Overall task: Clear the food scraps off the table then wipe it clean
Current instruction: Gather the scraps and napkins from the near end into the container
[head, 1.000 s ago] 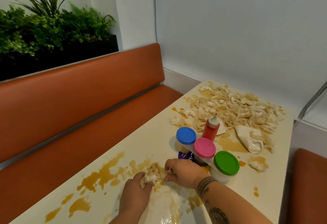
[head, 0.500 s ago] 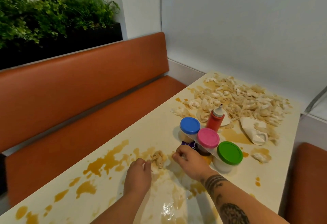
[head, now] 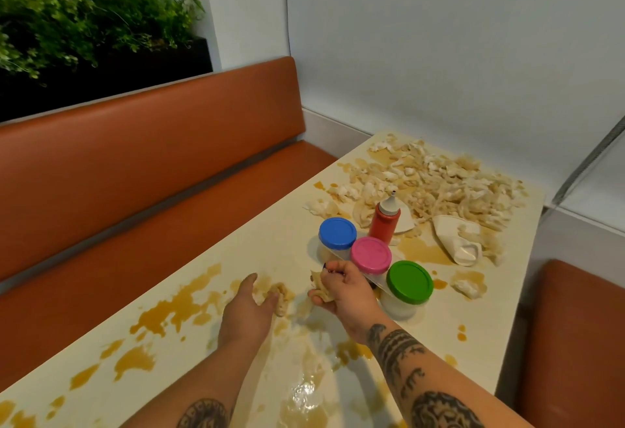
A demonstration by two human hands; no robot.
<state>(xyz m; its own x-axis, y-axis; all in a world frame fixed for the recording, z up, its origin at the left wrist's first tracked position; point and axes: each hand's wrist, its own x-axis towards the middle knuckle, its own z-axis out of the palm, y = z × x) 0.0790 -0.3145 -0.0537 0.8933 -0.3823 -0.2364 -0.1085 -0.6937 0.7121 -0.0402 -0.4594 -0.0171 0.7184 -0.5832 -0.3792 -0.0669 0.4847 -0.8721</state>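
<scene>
A cream table is smeared with orange-brown sauce. A small clump of pale food scraps lies in the middle, and my left hand rests beside it with fingers spread, its fingertips against the clump. My right hand grips another piece of scrap between curled fingers and thumb. A large heap of scraps covers the far end of the table, with a crumpled white napkin next to it.
A rack holds three jars with blue, pink and green lids, just right of my right hand. A red squeeze bottle stands behind them. An orange bench runs along the left; another seat is at right.
My hands have drawn apart. The right hand lifted a piece of scrap off the clump and curled round it; the left hand opened and stayed beside the remaining clump.
</scene>
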